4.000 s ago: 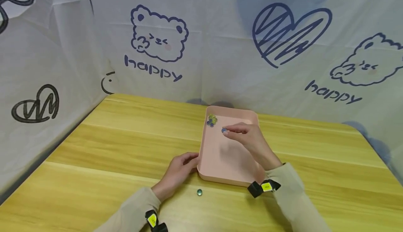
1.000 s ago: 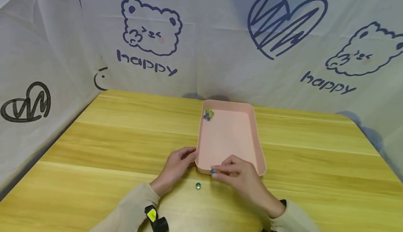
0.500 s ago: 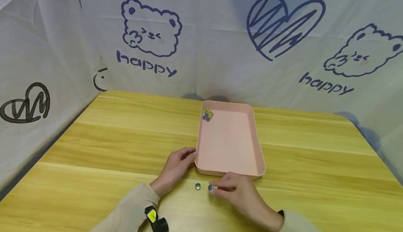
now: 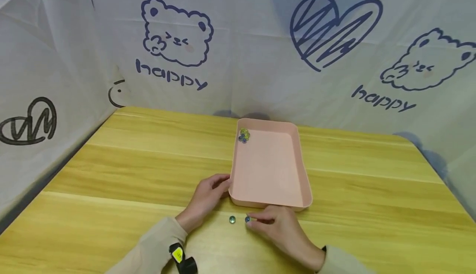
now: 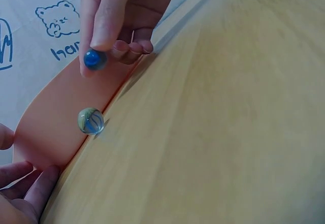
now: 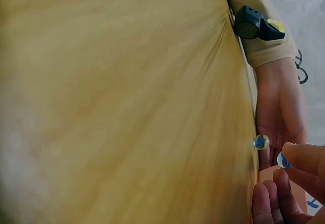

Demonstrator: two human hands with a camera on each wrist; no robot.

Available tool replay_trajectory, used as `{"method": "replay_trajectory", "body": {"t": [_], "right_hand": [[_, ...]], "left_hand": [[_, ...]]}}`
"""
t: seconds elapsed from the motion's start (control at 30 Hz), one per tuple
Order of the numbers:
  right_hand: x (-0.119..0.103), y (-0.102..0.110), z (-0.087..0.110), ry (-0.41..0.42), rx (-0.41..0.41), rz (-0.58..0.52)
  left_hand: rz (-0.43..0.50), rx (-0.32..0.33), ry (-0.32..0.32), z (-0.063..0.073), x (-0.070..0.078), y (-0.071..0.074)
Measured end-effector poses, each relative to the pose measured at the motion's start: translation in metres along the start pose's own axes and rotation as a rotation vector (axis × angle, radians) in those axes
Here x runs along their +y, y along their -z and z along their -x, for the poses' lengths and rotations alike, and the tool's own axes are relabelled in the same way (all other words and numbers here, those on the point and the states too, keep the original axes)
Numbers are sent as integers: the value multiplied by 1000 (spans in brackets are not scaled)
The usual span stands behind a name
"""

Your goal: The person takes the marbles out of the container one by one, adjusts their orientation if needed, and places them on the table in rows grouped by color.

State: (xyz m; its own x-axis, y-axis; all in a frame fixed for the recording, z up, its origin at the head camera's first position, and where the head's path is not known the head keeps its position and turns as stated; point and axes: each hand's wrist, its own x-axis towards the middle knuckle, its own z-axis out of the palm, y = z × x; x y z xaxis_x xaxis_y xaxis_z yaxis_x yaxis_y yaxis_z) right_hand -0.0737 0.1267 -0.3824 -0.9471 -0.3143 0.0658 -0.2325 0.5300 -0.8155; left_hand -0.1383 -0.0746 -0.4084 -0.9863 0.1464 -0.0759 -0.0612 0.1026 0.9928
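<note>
My right hand point(image 4: 284, 226) pinches a blue marble point(image 5: 93, 59) between thumb and fingertips, just in front of the tray's near side. In the left wrist view this marble shows above the tabletop. To its left a clear marble with green and blue swirls point(image 4: 232, 220) rests on the table, apart from both hands. My left hand point(image 4: 204, 199) lies at the near left corner of the pink tray point(image 4: 269, 170), its fingers touching the outer wall. Inside the tray, several yellow and blue marbles point(image 4: 243, 135) cluster in the far left corner.
The wooden table point(image 4: 148, 158) spreads around the tray, mostly to the left and right. A white cloth point(image 4: 256, 59) with blue drawings hangs behind the table and along its left side.
My right hand has carried the blue marble from over the tray toward me, past its near wall to beside the swirled marble. My left hand stays at the tray's corner.
</note>
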Motion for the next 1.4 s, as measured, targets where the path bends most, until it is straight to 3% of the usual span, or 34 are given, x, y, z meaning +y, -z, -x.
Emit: {"method": "replay_trajectory", "body": {"t": [0.53, 0.9, 1.2, 1.4], "right_hand": [[2, 0, -9, 24, -45, 72], [4, 0, -9, 49, -62, 71], [5, 3, -13, 53, -122, 51], [5, 3, -12, 16, -131, 39]], "left_hand": [[-13, 1, 2, -1, 3, 1], [4, -5, 2, -1, 3, 1], [15, 2, 7, -1, 2, -1], [8, 1, 13, -1, 2, -2]]}}
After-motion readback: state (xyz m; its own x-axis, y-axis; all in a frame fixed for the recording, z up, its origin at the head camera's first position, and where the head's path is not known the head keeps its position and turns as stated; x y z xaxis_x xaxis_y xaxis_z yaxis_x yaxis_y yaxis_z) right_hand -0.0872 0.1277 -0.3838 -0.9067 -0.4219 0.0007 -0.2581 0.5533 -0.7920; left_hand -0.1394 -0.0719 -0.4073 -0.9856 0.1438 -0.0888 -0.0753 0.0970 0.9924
